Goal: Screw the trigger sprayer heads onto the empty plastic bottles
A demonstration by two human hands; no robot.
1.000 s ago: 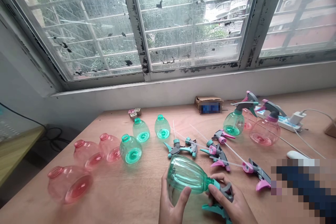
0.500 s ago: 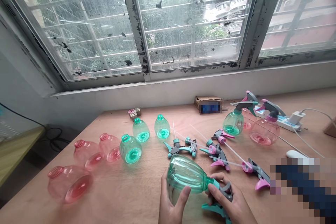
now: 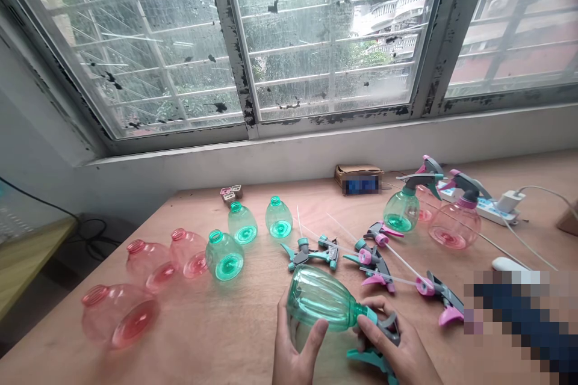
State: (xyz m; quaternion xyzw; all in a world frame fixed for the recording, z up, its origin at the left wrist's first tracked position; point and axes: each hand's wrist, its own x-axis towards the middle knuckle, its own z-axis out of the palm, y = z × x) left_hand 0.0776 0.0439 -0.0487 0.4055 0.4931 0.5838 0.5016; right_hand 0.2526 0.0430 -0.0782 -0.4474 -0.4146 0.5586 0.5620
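Observation:
A clear green bottle [image 3: 321, 301] lies tilted on its side above the table's near part, its neck pointing right. My left hand [image 3: 293, 349] is wrapped round its wide base end, thumb on the near side. At the neck, my right hand [image 3: 406, 343] grips a grey and teal spray head [image 3: 389, 328] by its collar, which sits against the bottle's mouth. The teal trigger hangs below my right fingers. Whether the collar's thread is engaged cannot be seen. Just beyond the bottle lie loose teal spray heads [image 3: 301, 255] and pink ones [image 3: 374, 267] with thin tubes.
Open pink bottles [image 3: 120, 316] and green bottles [image 3: 226, 255] stand at left. Back right are a green bottle [image 3: 401, 212] and pink bottles [image 3: 456, 228] fitted with spray heads, near a power strip [image 3: 492, 210]. A small cardboard box [image 3: 359, 171] sits by the wall. A white mouse [image 3: 515, 269] lies right.

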